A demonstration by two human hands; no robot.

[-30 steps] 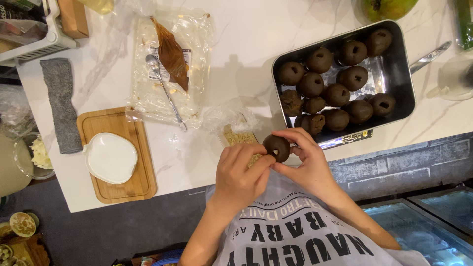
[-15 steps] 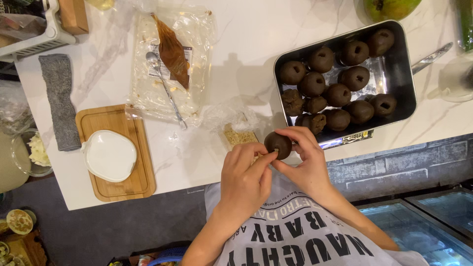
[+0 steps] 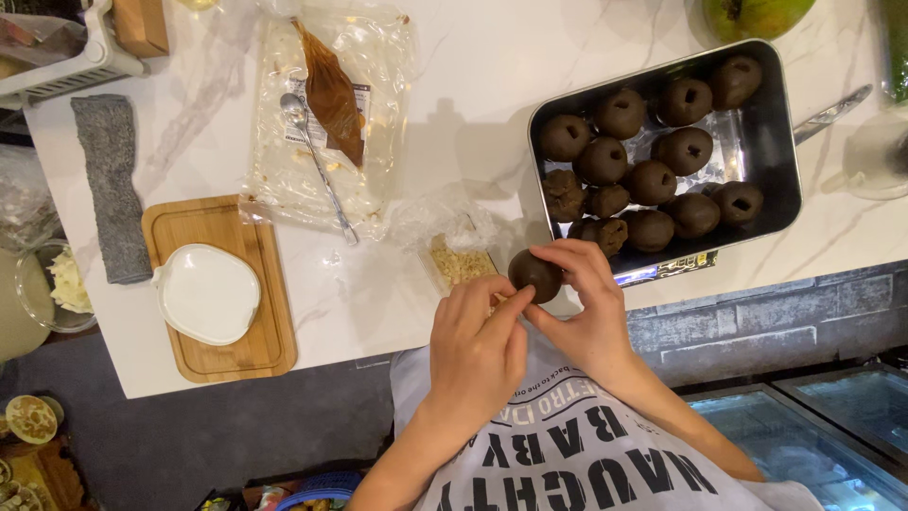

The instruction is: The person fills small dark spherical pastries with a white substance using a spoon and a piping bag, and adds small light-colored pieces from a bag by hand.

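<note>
Unmoved: round dark-brown dough ball (image 3: 535,274).

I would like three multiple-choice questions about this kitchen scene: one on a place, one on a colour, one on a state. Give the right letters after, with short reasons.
1. Where does the metal spoon lie?
A. on the clear plastic sheet
B. in the metal tray
C. on the wooden board

2. What colour is the dish on the wooden board?
A. green
B. white
C. black

3. How is the dark ball at the counter edge held?
A. it lies alone on the counter
B. only the left hand pinches it
C. the fingers of both hands hold it

Answers:
1. A: the spoon rests across the plastic sheet, beside a brown wrapper.
2. B: the dish is plain white against the light wood.
3. C: the left hand and right hand both touch the ball, just in front of the metal tray of similar balls.
</note>
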